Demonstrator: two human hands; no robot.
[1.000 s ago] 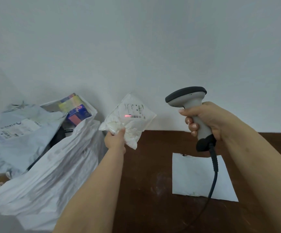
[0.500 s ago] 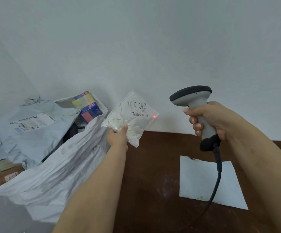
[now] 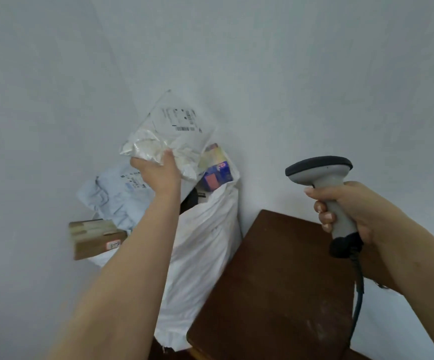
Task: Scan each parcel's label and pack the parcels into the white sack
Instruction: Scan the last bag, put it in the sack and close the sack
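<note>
My left hand (image 3: pixel 157 170) grips the lower corner of a clear plastic parcel (image 3: pixel 174 131) with white contents and a barcode label facing me. It is held up above the open mouth of the white sack (image 3: pixel 202 245), which stands against the wall left of the table. My right hand (image 3: pixel 340 206) grips the handle of a grey barcode scanner (image 3: pixel 319 172) over the table, its head turned left. No red scan light shows on the label.
Inside the sack's mouth lie a colourful box (image 3: pixel 215 172) and a dark item. A pale blue mailer (image 3: pixel 117 193) and a brown cardboard box (image 3: pixel 93 237) sit left of the sack. The dark wooden table (image 3: pixel 275 281) fills the lower right; the scanner cable (image 3: pixel 357 302) hangs down.
My left hand has carried the parcel left and up, from in front of the scanner to above the sack's mouth. The red scan dot is gone. The view has swung left.
</note>
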